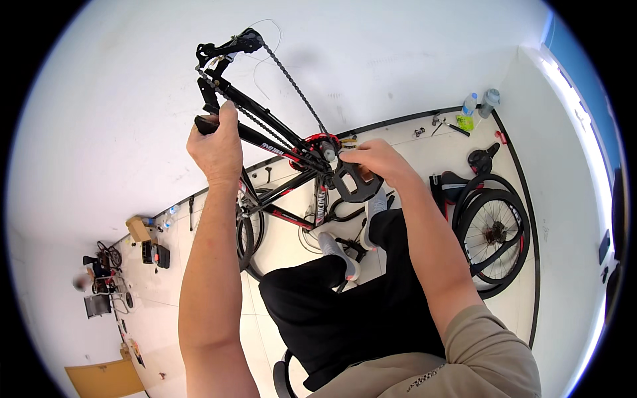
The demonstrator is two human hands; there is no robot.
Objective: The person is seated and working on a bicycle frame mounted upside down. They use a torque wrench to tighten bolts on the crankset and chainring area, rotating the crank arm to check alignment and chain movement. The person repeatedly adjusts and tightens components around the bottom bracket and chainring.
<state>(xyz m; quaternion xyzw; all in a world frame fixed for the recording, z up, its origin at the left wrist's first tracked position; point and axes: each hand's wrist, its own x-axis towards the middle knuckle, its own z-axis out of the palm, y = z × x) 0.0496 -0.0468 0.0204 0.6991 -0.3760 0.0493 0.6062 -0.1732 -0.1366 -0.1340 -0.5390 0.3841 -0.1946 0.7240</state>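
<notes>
A black bicycle frame [290, 216] with red and white markings stands in front of me, tilted, its rear end raised toward the white wall. My left hand [219, 151] is closed around the rear end of one of its black stays; the grip hides part of the tube. My right hand [383, 162] grips a black platform pedal [358, 189] beside the red chainring [296, 161]. A chain [292, 83] runs from the chainring up to the rear derailleur [249, 41], where a thin loose cable curls. No wheel sits in the rear end.
A loose wheel with a cassette [495, 232] leans at the right near a black saddle [454, 180]. Bottles [490, 101] and a hammer [458, 129] lie by the wall. A cardboard box [139, 229] and toolbox [160, 256] stand far left. My feet [340, 255] are beside the frame.
</notes>
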